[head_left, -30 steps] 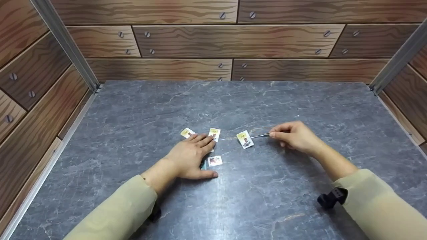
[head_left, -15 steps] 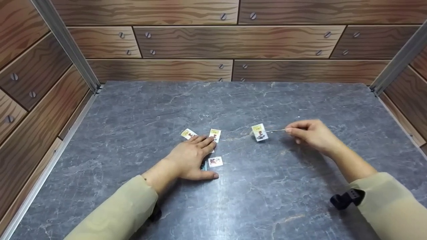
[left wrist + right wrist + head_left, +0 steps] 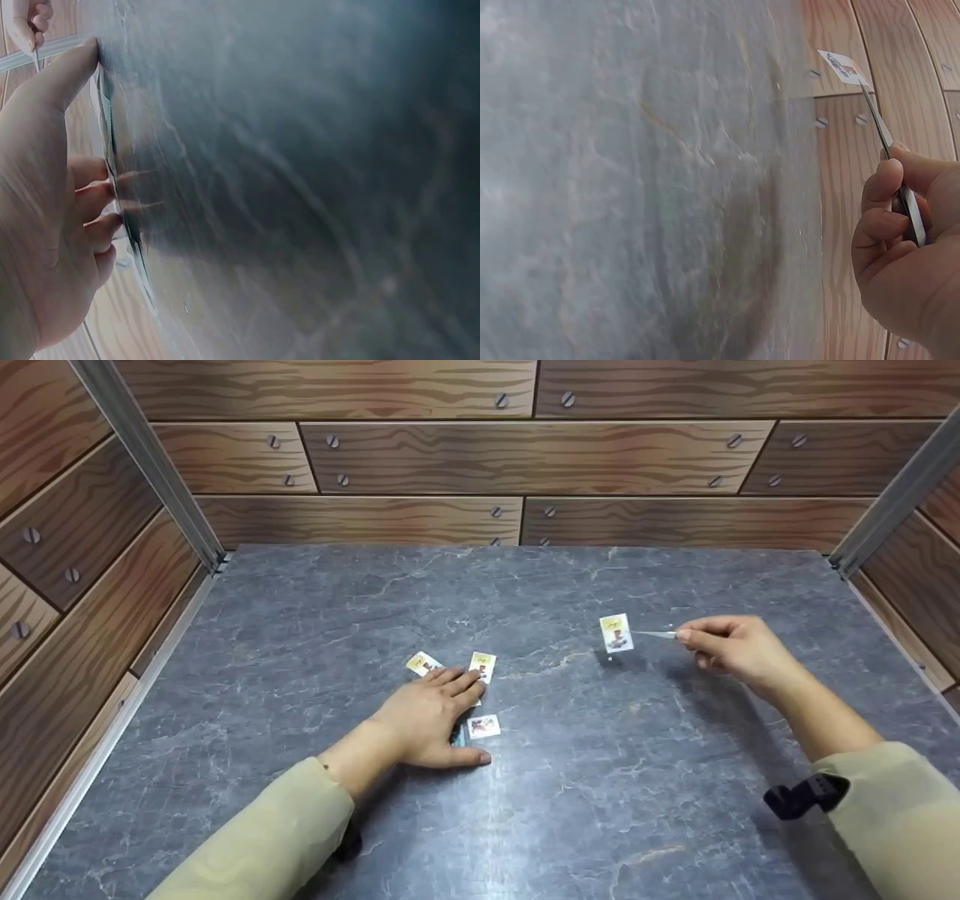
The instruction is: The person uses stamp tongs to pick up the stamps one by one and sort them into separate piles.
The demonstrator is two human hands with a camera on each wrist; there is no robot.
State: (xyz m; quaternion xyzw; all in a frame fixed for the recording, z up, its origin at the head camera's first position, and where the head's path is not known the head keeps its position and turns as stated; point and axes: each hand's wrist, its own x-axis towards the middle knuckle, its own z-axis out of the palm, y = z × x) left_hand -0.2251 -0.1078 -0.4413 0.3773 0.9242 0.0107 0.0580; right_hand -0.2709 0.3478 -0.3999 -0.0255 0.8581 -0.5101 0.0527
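Note:
My right hand (image 3: pixel 739 649) pinches a pair of metal tweezers (image 3: pixel 886 135) between thumb and fingers. Their tips grip the edge of a small white sticker (image 3: pixel 616 634) with a yellow patch and a printed figure, held above the table. My left hand (image 3: pixel 431 716) lies palm down with fingers spread over several similar pieces. Two of them, the left sticker (image 3: pixel 424 663) and the upper sticker (image 3: pixel 483 664), show beyond its fingertips. A smaller white piece (image 3: pixel 484 726) lies between its fingers and thumb, beside a teal strip (image 3: pixel 458 737) partly hidden under the palm.
The grey marbled tabletop (image 3: pixel 337 607) is bordered by wood-patterned walls (image 3: pixel 420 457) at the back and sides. Metal posts (image 3: pixel 150 465) stand at the back corners. A black wrist camera (image 3: pixel 806 796) sticks out from the right sleeve.
My right hand has moved right and away from me, carrying the tweezers and sticker from beside the left hand's pieces. The left hand has stayed in place.

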